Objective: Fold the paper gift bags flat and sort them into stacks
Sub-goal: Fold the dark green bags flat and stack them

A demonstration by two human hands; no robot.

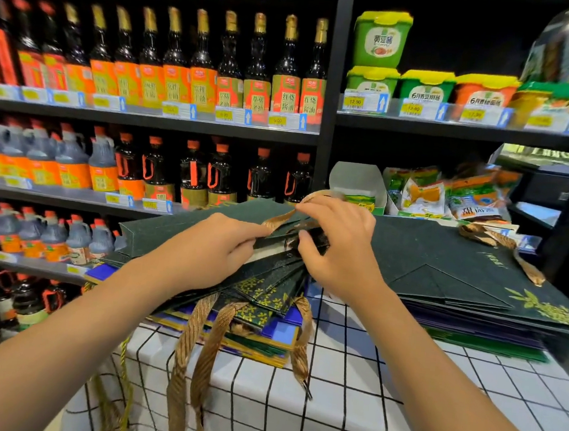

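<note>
A dark green paper gift bag (185,227) is held above the left stack, its mouth towards me. My left hand (218,247) pinches its near edge with thumb and fingers. My right hand (336,240) curls its fingers round the bag's gold ribbon handle (281,219) at the top edge. Under the hands lies a fanned stack of flat green bags with gold flower print (265,296), over blue ones, ribbons hanging over the table edge. To the right sits a second stack of flat dark green bags (460,275).
The bags rest on a table with a white black-grid cloth (345,409). Behind it stand shop shelves of soy sauce bottles (199,70), green and orange tubs (425,86) and snack packets (450,195). A black shelf post (329,116) rises at centre.
</note>
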